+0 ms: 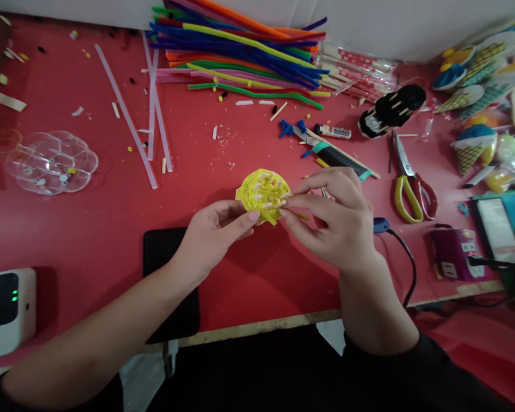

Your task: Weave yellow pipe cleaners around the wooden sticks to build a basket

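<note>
A small round woven piece of yellow pipe cleaner (264, 193) with several pale stick ends poking out of it is held above the red table (111, 217). My left hand (217, 232) grips its lower left edge, fingers curled under and thumb on the rim. My right hand (332, 220) pinches at its right side with thumb and forefinger pressed together on a yellow strand or stick end.
A pile of coloured pipe cleaners (240, 51) lies at the back. Yellow-handled scissors (407, 183), a black woven piece (392, 109), a clear plastic tray (51, 162), glue sticks (154, 109), a black phone (167, 280), a white device (6, 309) and a power strip (455, 254) surround the hands.
</note>
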Available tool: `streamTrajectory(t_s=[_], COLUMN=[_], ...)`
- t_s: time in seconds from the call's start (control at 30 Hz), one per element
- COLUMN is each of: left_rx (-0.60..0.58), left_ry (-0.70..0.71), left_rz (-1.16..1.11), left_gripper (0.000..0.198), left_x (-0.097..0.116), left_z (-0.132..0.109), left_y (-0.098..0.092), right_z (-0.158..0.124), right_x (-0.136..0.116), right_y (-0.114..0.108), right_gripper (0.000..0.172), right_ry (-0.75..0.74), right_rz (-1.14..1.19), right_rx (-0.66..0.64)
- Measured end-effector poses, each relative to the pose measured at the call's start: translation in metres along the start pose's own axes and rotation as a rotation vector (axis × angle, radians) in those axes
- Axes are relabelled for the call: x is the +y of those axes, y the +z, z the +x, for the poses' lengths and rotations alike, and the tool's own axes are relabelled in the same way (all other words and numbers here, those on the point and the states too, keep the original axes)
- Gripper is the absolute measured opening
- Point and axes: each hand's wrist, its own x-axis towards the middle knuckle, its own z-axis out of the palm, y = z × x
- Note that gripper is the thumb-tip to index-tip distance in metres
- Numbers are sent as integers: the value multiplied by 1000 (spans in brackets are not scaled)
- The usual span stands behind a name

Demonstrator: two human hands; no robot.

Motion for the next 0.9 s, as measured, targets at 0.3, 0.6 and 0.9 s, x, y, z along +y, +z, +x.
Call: streamTrajectory(t_s=[0.3, 0.6, 0.9], left_rx=[89, 40, -57], left_ry=[11, 370, 1145], left_rz=[-1, 349, 1325], left_gripper=[23, 49, 35], left_x=[8, 17, 44], left_z=[-6, -10, -12], left_y=[0, -11, -18], right_z=[0, -1, 2], right_x=[3, 6, -3], right_y=[1, 6, -3], right_gripper=[14, 18, 25], right_ry=[103, 192, 158], right_rz=[94, 360, 348], right_rx=[-46, -85, -31])
